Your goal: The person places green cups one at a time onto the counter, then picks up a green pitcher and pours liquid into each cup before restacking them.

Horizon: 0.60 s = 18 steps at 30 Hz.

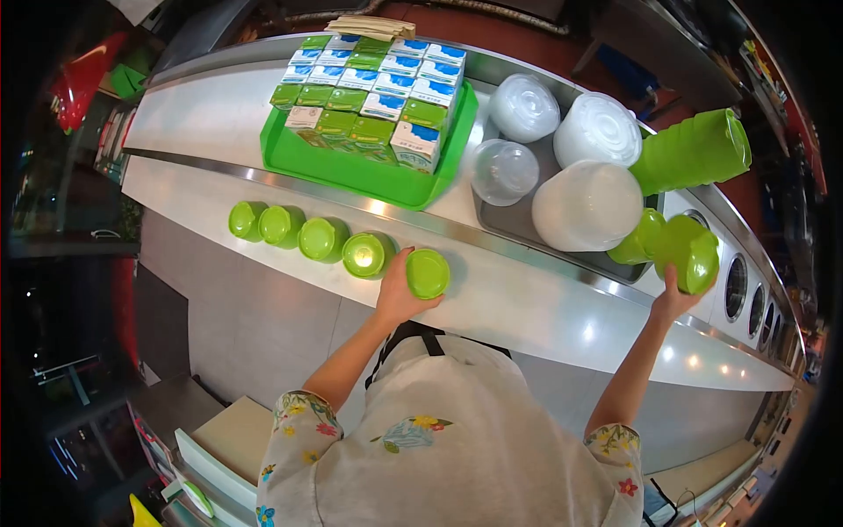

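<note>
My left hand (401,294) is closed around the side of a small green cup (428,273) on the near white counter ledge. Left of it stand several matching green cups (323,239) in a row. Out to the right, my right hand (674,299) grips a green bowl (689,255), seen partly from its rounded side, with my fingers hidden behind it. Close beside that bowl is another green cup (640,237) at the edge of a grey tray (551,242). A leaning stack of larger green bowls (692,153) lies just beyond.
On the raised back counter, a green tray (351,183) carries many small green, white and blue cartons (373,101). Stacks of clear plastic bowls and lids (590,204) fill the grey tray. A metal edge (378,208) separates the two levels. Round openings (736,286) line the right end.
</note>
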{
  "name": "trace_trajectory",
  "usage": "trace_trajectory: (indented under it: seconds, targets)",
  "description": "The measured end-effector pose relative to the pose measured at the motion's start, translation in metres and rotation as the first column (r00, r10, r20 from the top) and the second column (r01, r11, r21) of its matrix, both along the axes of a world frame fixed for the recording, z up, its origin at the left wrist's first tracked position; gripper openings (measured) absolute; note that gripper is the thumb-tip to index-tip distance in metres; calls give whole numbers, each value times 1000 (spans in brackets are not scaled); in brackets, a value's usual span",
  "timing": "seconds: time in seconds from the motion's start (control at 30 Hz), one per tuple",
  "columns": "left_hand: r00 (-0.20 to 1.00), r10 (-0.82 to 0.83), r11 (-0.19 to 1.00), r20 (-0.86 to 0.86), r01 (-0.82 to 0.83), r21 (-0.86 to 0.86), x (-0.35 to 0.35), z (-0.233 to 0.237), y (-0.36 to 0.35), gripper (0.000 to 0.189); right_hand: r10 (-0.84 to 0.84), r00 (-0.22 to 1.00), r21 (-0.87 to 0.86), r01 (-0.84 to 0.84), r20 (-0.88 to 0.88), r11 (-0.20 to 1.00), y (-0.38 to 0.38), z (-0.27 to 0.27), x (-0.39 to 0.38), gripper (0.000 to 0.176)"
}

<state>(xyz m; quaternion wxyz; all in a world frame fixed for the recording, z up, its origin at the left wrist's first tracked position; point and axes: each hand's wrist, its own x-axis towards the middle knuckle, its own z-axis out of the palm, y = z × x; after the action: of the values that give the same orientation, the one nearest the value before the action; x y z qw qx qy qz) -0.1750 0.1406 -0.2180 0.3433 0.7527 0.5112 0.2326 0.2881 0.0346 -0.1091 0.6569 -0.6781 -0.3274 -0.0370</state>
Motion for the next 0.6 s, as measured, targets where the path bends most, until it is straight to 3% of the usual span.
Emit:
trace_trajectory:
  seconds: [0.03,0.1,0.17,0.2,0.23,0.27,0.3,0.37,0.43,0.5,0.6]
  targets:
    - [1000,-6,1000,12,6,-4,-3,-5,6,99,-84,996,20,84,-22,996,-8,8,-15,83]
    - [996,-87,996,38,87,-8,-10,-14,13,101,0,974,155,36,-228,987,-40,-11,-41,71]
    - [991,-116,992,62,118,-35,-15,-26,18,102,6,968,121,26,-249,992,-61,-38,-109,63]
    - [988,-134,989,80,138,-48,-16,-30,20,102,-4,849,15,14,-528,1000,-79,-64,-137,67]
    - [985,-151,986,83,156,-53,-17,-30,21,102,88,824,42,-77,-560,996,-85,-80,-162,80]
    - [982,-164,984,96,169,-50,-19,-31,22,102,460,880,30,-460,-115,887,-30,-22,-234,97]
    - [978,-176,982,110,182,-46,-19,-32,22,102,570,818,43,-568,-82,822,-9,-12,-257,111]
    - [976,-187,982,115,190,-11,-20,-37,20,102,552,828,-241,-558,-96,794,-12,-45,-282,118]
    - [972,-199,980,121,197,28,-24,-41,19,103,501,849,-261,-529,-168,808,-16,-95,-301,115]
    - [975,-180,983,132,183,-10,-24,-43,17,107,412,886,-389,-463,-211,797,-16,-108,-310,111]
    - [978,-189,981,83,185,53,-22,-39,17,109,266,912,-451,-388,-311,804,-12,-136,-318,109]
